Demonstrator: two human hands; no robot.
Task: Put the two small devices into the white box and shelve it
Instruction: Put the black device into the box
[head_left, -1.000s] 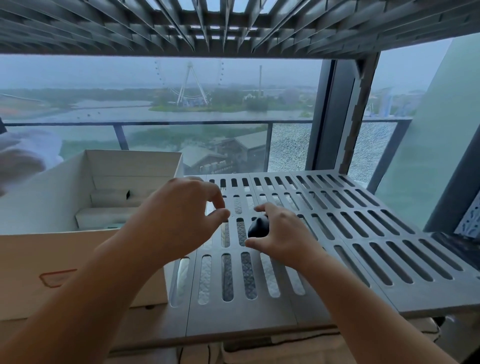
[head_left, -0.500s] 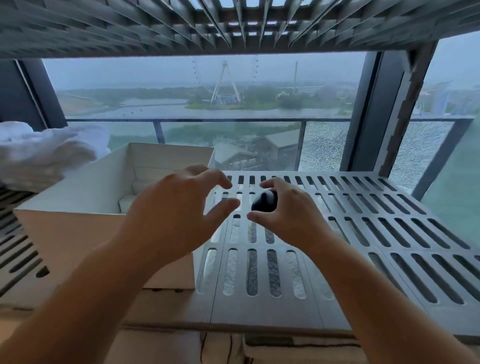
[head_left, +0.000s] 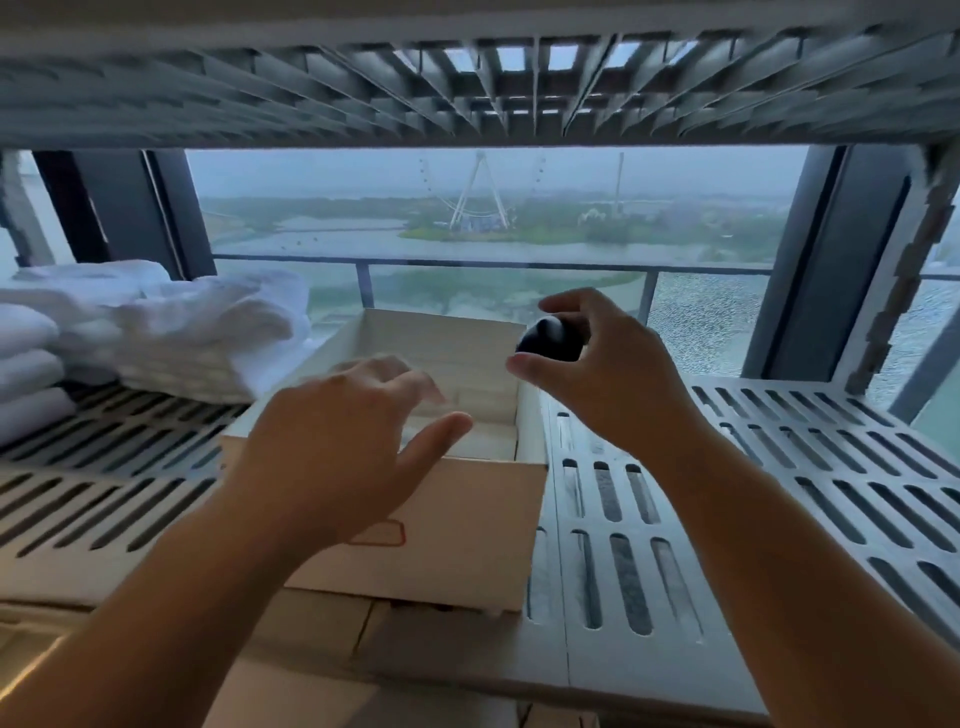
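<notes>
The open white box (head_left: 467, 514) stands on the slatted grey shelf (head_left: 675, 519), with white inserts inside. My right hand (head_left: 597, 374) holds a small black rounded device (head_left: 550, 340) between thumb and fingers, in the air just above the box's right wall. My left hand (head_left: 348, 447) hovers over the box's front left part, fingers spread, holding nothing. It hides part of the box's inside. I see only this one device.
Folded white towels (head_left: 171, 332) lie stacked on the shelf left of the box. Another slatted shelf (head_left: 467, 88) hangs close overhead. A window with a railing lies behind. A dark upright post (head_left: 831, 260) stands at the right back.
My right hand has lifted the black device off the shelf and carried it left to the box's right wall. My left hand has moved over the box. The view has shifted left.
</notes>
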